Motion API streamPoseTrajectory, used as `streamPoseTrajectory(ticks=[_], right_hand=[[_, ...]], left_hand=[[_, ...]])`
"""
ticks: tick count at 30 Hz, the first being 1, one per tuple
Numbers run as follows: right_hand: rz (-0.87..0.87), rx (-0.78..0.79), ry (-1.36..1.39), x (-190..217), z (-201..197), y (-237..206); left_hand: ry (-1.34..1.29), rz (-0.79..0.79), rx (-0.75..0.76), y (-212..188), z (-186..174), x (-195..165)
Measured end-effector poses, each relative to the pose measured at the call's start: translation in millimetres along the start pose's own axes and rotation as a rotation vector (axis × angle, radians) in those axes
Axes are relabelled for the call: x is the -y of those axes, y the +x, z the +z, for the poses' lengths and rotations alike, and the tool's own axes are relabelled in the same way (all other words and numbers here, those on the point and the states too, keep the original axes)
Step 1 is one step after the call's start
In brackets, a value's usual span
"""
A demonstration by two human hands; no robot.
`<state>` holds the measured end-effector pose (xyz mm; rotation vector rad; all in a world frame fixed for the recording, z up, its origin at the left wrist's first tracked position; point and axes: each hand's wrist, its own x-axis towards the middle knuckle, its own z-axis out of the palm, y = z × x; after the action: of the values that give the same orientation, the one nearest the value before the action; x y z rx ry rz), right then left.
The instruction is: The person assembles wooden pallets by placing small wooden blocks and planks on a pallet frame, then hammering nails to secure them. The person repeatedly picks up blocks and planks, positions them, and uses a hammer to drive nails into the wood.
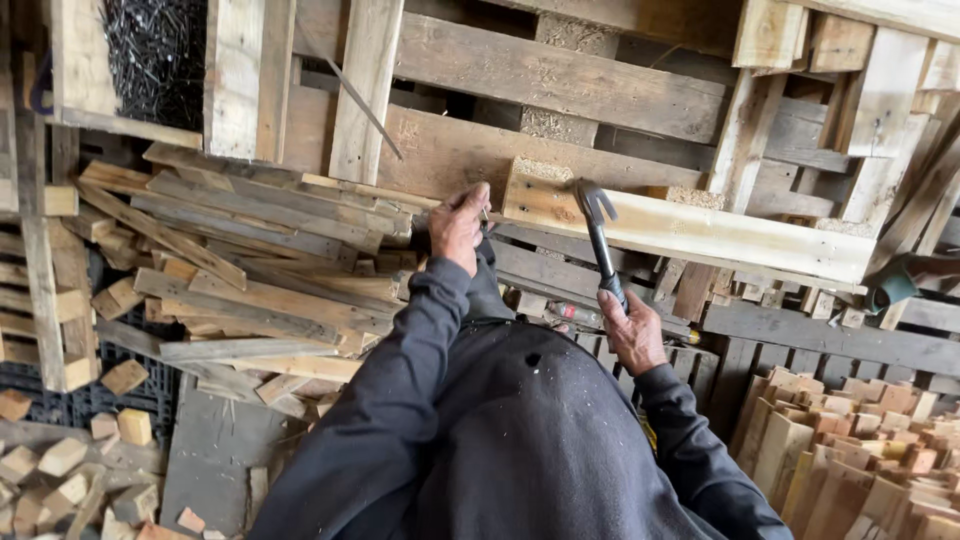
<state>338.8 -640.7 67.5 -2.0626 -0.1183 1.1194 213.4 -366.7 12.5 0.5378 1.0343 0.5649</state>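
My right hand (pixel 632 330) grips the handle of a black claw hammer (pixel 598 232), raised with its head just in front of a pale wooden plank (pixel 700 230) of a pallet. My left hand (pixel 460 225) is closed at the plank's left end, pinching something small and dark that looks like a nail against the wood. Both arms wear dark sleeves.
A heap of broken boards (pixel 250 260) lies to the left. Small wood blocks (pixel 60 470) litter the lower left. Stacked cut blocks (pixel 860 440) fill the lower right. A box of dark nails (pixel 155 55) sits at top left. Pallets (pixel 560 80) stand behind.
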Motion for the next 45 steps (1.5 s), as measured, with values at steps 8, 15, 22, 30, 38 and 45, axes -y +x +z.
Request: streamPoseTrajectory(ticks=[8,15,22,30,38,45], right_hand=[[-0.152,-0.042,0.154,-20.5,-10.7,-29.4],[0.003,-0.03,0.156,-22.5,-9.2,-25.3],[-0.192,0.002,0.145,-41.6,-3.4,-38.4],[0.118,0.024,0.161,-23.7,3.3,-26.8],[-0.267,0.051,-0.075,12.6,7.9,-47.8],[0.014,0.067,-0.131,59.5,2.3,-53.6]], left_hand=[[-0.005,0.028,0.205,-35.5,17.6,18.7],[0.175,0.317,0.429,-15.9,26.8,18.3],[0.687,0.448,0.305,11.8,36.5,25.2],[0.664,0.525,0.303,17.8,37.2,28.2],[0.71,0.757,0.277,13.5,34.0,39.3],[0.745,0.732,0.333,18.6,27.5,23.9]])
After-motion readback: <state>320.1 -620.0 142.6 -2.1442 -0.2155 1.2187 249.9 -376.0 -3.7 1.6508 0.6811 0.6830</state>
